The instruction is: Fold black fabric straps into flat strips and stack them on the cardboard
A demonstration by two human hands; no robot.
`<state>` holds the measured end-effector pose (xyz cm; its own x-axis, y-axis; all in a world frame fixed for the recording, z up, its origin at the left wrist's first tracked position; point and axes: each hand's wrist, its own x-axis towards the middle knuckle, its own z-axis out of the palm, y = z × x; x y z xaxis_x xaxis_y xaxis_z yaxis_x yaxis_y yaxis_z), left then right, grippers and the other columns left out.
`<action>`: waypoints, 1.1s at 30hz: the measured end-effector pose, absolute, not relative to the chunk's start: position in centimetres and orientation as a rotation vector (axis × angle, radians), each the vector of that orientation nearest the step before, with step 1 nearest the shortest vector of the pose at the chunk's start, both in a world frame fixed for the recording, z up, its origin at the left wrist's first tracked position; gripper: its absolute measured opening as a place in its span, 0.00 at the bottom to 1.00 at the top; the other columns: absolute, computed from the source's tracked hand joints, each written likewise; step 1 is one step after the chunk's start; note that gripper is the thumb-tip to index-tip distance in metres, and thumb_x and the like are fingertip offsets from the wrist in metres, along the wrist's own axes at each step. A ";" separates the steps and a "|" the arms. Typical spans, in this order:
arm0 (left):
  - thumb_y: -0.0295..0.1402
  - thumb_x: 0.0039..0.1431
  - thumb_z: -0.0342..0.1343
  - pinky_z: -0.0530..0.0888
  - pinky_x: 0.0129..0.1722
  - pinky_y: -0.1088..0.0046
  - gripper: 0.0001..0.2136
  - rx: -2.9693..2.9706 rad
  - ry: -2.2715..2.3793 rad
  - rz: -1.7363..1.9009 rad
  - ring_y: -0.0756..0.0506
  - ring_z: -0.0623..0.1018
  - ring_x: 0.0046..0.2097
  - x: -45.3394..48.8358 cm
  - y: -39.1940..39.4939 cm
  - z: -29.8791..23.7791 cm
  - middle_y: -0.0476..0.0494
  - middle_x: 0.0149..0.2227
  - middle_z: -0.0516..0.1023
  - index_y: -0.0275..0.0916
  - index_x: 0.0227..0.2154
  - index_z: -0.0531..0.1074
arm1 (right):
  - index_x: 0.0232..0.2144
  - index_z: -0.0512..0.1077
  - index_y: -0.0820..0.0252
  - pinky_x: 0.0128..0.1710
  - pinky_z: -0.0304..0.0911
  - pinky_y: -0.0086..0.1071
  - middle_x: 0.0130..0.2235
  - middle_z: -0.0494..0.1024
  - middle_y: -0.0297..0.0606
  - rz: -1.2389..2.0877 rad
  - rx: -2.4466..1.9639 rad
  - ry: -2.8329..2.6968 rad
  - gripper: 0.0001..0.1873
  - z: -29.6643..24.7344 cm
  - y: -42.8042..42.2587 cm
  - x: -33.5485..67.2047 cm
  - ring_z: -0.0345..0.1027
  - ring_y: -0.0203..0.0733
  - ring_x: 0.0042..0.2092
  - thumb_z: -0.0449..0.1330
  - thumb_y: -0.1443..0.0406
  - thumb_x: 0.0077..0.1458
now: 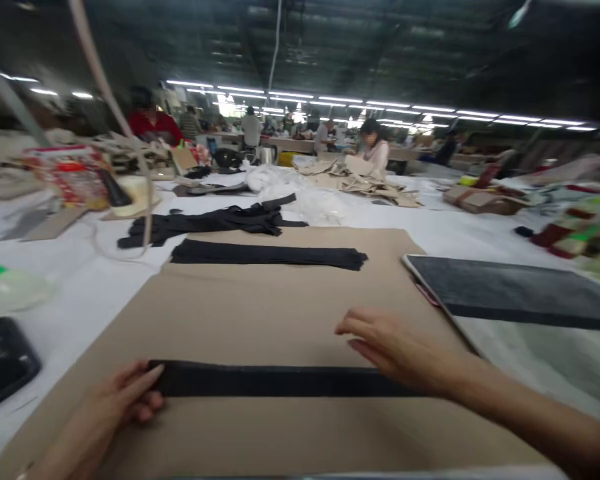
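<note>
A long black fabric strip [280, 381] lies flat across a tan sheet [260, 307] in front of me. At its left end, my left hand [130, 393] pinches the corner between thumb and fingers. My right hand [385, 343] is over the right part of the strip, fingers stretched out and slightly apart, with nothing in them; its wrist hides the strip's right end. Farther up the sheet sits a neat stack of black strips [265, 255]. Behind that stack is a loose tangle of more black strips [220, 221].
On the right a white-edged board [525, 287] bears a dark panel. A black phone-like object [5, 360] lies at far left. A hanging cord [115, 107] comes down on the left. Clear plastic [300, 190] and tan pieces [360, 180] lie farther back, near a person [377, 153].
</note>
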<state>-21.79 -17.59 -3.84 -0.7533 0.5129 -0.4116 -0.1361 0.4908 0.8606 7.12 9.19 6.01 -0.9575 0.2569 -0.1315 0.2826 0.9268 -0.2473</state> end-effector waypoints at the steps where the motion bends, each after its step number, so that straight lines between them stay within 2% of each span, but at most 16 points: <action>1: 0.45 0.54 0.57 0.69 0.24 0.77 0.19 0.306 2.059 1.289 0.53 0.70 0.23 -22.2 -18.1 -3.7 0.50 0.24 0.73 0.34 0.41 0.67 | 0.46 0.67 0.57 0.44 0.57 0.32 0.44 0.69 0.41 -0.505 0.238 3.056 0.14 5.7 7.1 5.4 0.64 0.40 0.43 0.46 0.69 0.62; 4: 0.50 0.46 0.60 0.65 0.21 0.81 0.24 0.339 1.971 1.331 0.54 0.68 0.20 -22.4 -18.6 -3.5 0.52 0.19 0.72 0.35 0.36 0.66 | 0.46 0.66 0.57 0.47 0.57 0.32 0.44 0.70 0.38 -0.608 -0.225 3.094 0.14 3.5 1.6 1.0 0.63 0.39 0.43 0.48 0.72 0.59; 6: 0.51 0.44 0.60 0.64 0.20 0.82 0.24 0.357 1.929 1.352 0.55 0.67 0.19 -22.3 -18.4 -3.5 0.52 0.19 0.72 0.36 0.34 0.66 | 0.47 0.65 0.58 0.48 0.57 0.33 0.43 0.70 0.38 -0.550 -0.295 3.089 0.14 1.4 -0.6 -0.9 0.62 0.40 0.43 0.50 0.72 0.58; 10: 0.49 0.44 0.60 0.63 0.19 0.82 0.21 0.372 1.869 1.341 0.56 0.66 0.18 -22.6 -18.7 -3.3 0.51 0.18 0.73 0.36 0.32 0.65 | 0.52 0.62 0.60 0.46 0.58 0.37 0.45 0.70 0.41 -0.396 -0.214 3.158 0.19 -2.0 -1.4 -2.3 0.61 0.44 0.42 0.51 0.70 0.57; 15: 0.47 0.44 0.61 0.63 0.20 0.82 0.21 0.370 1.842 1.321 0.55 0.68 0.18 -24.3 -19.7 -3.0 0.51 0.18 0.74 0.37 0.33 0.65 | 0.54 0.60 0.60 0.43 0.58 0.39 0.46 0.70 0.42 -0.379 -0.241 3.185 0.21 -3.2 -0.9 -2.2 0.62 0.45 0.42 0.51 0.69 0.58; 20: 0.46 0.45 0.60 0.63 0.19 0.81 0.19 0.412 1.852 1.314 0.55 0.68 0.18 -24.8 -19.8 -3.0 0.51 0.18 0.73 0.36 0.33 0.65 | 0.49 0.64 0.56 0.43 0.57 0.39 0.45 0.70 0.39 -0.540 -0.160 3.176 0.16 -2.8 -1.1 -2.9 0.62 0.45 0.42 0.51 0.69 0.58; 26: 0.47 0.47 0.57 0.63 0.20 0.81 0.20 0.453 1.916 1.337 0.54 0.68 0.18 -24.5 -20.0 -3.8 0.51 0.19 0.73 0.36 0.36 0.66 | 0.50 0.65 0.53 0.51 0.52 0.42 0.52 0.67 0.39 -0.891 0.169 3.208 0.16 -1.1 -3.1 -8.2 0.58 0.46 0.51 0.54 0.66 0.58; 30: 0.50 0.44 0.58 0.62 0.18 0.80 0.23 0.472 1.977 1.336 0.54 0.67 0.17 -24.5 -20.1 -4.3 0.51 0.18 0.73 0.35 0.36 0.67 | 0.45 0.68 0.55 0.49 0.53 0.43 0.45 0.72 0.38 -0.942 0.236 3.082 0.13 -2.0 -4.7 -12.3 0.61 0.47 0.48 0.56 0.61 0.57; 33: 0.51 0.43 0.58 0.62 0.18 0.79 0.24 0.491 2.002 1.325 0.53 0.67 0.16 -24.4 -20.1 -4.3 0.51 0.17 0.71 0.35 0.35 0.68 | 0.40 0.69 0.56 0.49 0.50 0.44 0.42 0.73 0.37 -0.938 0.261 3.058 0.09 -3.0 -5.3 -13.8 0.62 0.47 0.47 0.57 0.64 0.55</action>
